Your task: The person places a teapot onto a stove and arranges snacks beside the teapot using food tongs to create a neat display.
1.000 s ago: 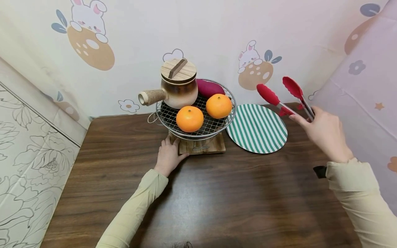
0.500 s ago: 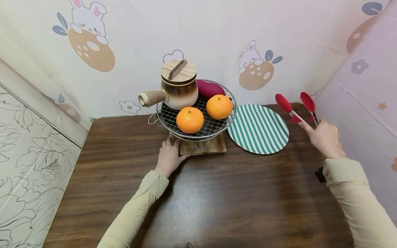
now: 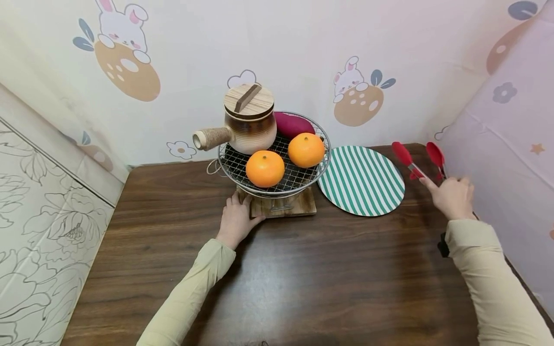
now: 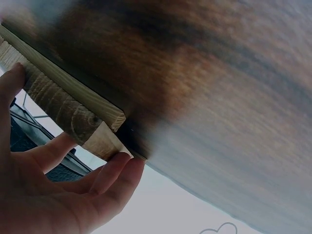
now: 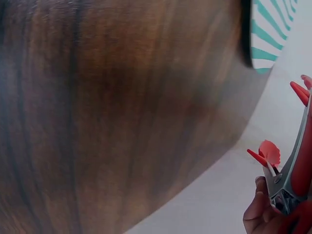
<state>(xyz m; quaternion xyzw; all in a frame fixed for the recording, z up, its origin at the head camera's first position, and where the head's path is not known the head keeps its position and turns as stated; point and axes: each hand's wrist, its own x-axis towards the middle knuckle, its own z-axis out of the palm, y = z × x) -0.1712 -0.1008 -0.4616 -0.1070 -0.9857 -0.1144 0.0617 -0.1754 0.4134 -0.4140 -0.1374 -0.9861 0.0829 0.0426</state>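
Observation:
My left hand (image 3: pixel 235 222) grips the left corner of a wooden base (image 3: pixel 298 204), its thumb along the front edge. In the left wrist view, thumb and fingertips press the sides of that wooden base (image 4: pixel 63 105). Above it stands a round wire grill (image 3: pixel 287 181) bearing a lidded clay pot (image 3: pixel 251 132) with a twine-wrapped handle, two oranges (image 3: pixel 265 169) and a purple sweet potato (image 3: pixel 294 124). At the right, my right hand (image 3: pixel 454 196) holds red-tipped metal tongs (image 3: pixel 404 156), arms spread, nothing between the tips. The right wrist view shows the tongs (image 5: pixel 292 163) at its right edge.
A round green-and-white striped mat (image 3: pixel 361 180) lies on the dark wooden table (image 3: pixel 303 274), right of the grill. Patterned curtain walls (image 3: pixel 294 48) stand behind the table and at both sides. A thin cord loop (image 3: pixel 213 166) shows left of the grill.
My right hand has moved down and to the right with the tongs, past the striped mat toward the table's right edge. The left hand stays at the wooden base.

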